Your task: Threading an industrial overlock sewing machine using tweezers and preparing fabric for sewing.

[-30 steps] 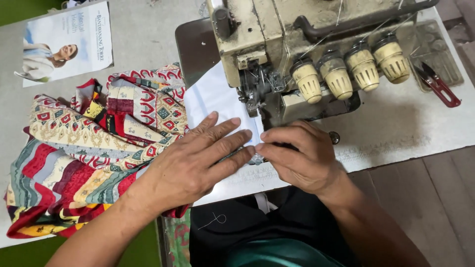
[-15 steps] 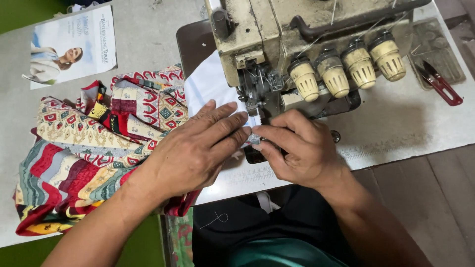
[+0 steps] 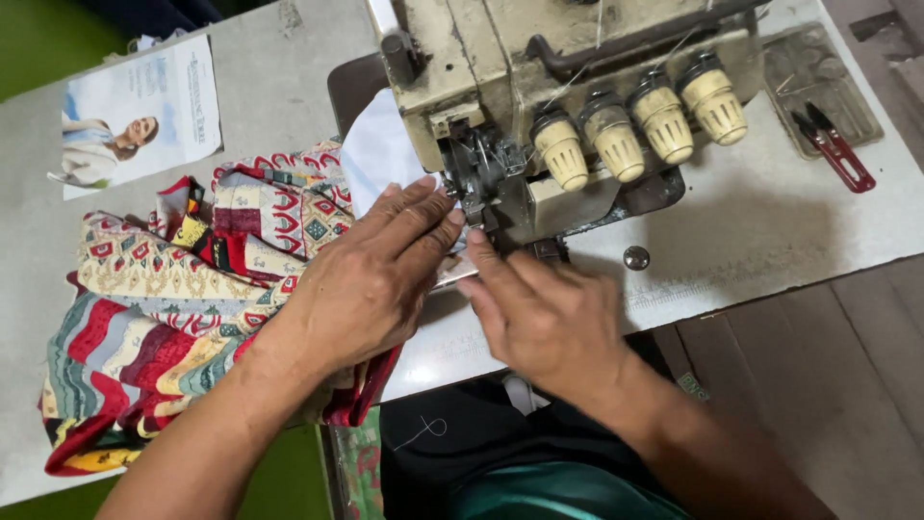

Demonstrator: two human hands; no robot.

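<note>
My left hand (image 3: 371, 284) lies flat, fingers together, on a patterned red, cream and green cloth (image 3: 164, 318), its fingertips right at the needle area of the worn beige overlock sewing machine (image 3: 539, 96). My right hand (image 3: 544, 313) rests on the table in front of the machine, fingers pointing up to the presser foot and touching the cloth edge there. A white piece of fabric (image 3: 371, 154) lies behind my left hand under the machine's left side. Whether the right fingers pinch anything is hidden.
Four cream tension knobs (image 3: 640, 120) line the machine front. Red thread snips (image 3: 835, 149) lie on a metal plate at the right. A printed leaflet (image 3: 135, 120) lies at the far left of the grey table (image 3: 770, 231). Wooden floor shows at the right.
Both hands have slid forward toward the needle area; my right hand has straightened from a curled pinch to fingers stretched at the presser foot.
</note>
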